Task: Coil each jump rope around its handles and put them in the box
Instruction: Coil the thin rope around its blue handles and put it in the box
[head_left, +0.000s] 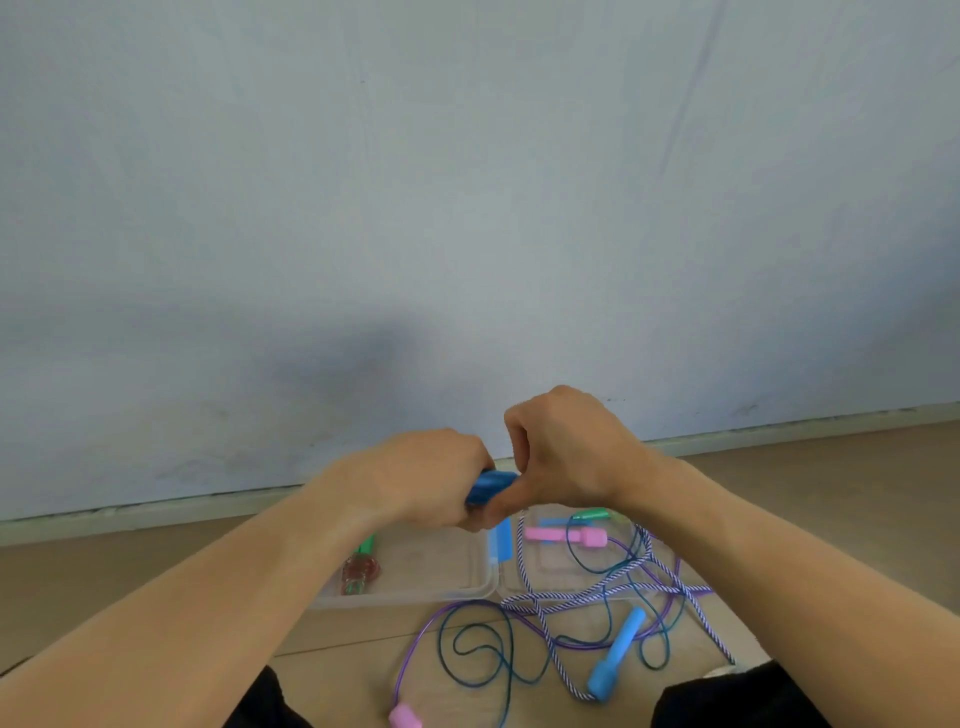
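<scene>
My left hand grips a dark blue jump-rope bundle held up above the clear plastic box. My right hand meets it from the right, its thumb and fingers pinching at the bundle's end. A red coiled rope with green handles lies inside the box at its left. On the floor in front lie tangled ropes: a striped rope with a light blue handle, a purple rope ending in a pink handle, and a teal rope.
The clear lid lies open to the right of the box, with a pink handle and a green handle on it. A wall and skirting board stand right behind. My dark-clothed knees frame the bottom edge.
</scene>
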